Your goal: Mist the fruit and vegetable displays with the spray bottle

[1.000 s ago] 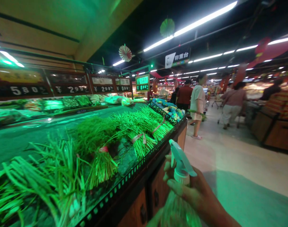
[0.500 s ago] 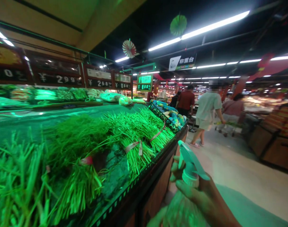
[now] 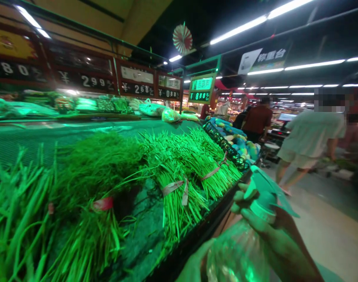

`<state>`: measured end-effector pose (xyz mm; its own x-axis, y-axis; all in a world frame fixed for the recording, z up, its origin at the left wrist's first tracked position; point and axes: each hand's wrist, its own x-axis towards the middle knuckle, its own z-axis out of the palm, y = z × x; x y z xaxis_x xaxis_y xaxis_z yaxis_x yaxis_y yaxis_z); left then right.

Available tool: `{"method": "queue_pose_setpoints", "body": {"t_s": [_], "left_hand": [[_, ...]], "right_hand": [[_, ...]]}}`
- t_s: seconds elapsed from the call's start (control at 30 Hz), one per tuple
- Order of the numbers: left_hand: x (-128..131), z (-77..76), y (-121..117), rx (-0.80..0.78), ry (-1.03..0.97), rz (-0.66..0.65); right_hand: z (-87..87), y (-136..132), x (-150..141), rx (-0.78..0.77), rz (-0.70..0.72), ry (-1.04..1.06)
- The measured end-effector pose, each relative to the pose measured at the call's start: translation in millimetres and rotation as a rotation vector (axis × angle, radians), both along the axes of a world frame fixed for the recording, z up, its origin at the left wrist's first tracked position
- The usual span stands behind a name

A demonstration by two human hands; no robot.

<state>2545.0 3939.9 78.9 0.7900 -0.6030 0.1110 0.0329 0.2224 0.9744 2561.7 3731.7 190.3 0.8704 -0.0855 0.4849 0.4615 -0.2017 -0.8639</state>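
Note:
A clear spray bottle (image 3: 236, 250) with a green trigger head is in front of me at the lower right, its nozzle facing the vegetable display. Around its neck wraps my right hand (image 3: 274, 231), fingers curled by the trigger. My left hand (image 3: 193, 264) grips the bottle's body low on its left side, partly cut off by the frame. Beside the nozzle lie bundles of thin green stems (image 3: 181, 196) tied with pale bands. Further left are a feathery green bunch (image 3: 99, 160) with a red band and some thick-stemmed greens (image 3: 17, 219).
A black crate (image 3: 223, 145) of blue-wrapped produce stands at the display's far end. Price signs (image 3: 134, 86) hang above a back shelf with bagged vegetables. A person in light clothes (image 3: 314, 133) walks in the aisle at right; others stand beyond.
My view has shifted closer to the display and turned slightly left. The spray bottle, still in both hands, sits further right in view. The person in light clothes appears larger and further right.

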Motion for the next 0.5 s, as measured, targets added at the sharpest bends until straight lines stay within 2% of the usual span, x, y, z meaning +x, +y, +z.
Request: {"method": "queue_pose_setpoints", "body": {"t_s": [0.13, 0.27, 0.37, 0.5], "left_hand": [[17, -4.3, -12, -0.046, 0.009, 0.042], [31, -9.6, -35, -0.134, 0.005, 0.047], [36, -11.6, -56, -0.191, 0.014, 0.088], [30, -12.9, -86, -0.225, 0.033, 0.217]], "right_hand": [[1.4, -11, 20, 0.055, -0.024, -0.009], [9.1, -27, 41, 0.089, -0.005, -0.03], [11.0, -44, 57, 0.082, 0.059, -0.048], [3.6, -68, 77, 0.079, 0.18, -0.074]]}}
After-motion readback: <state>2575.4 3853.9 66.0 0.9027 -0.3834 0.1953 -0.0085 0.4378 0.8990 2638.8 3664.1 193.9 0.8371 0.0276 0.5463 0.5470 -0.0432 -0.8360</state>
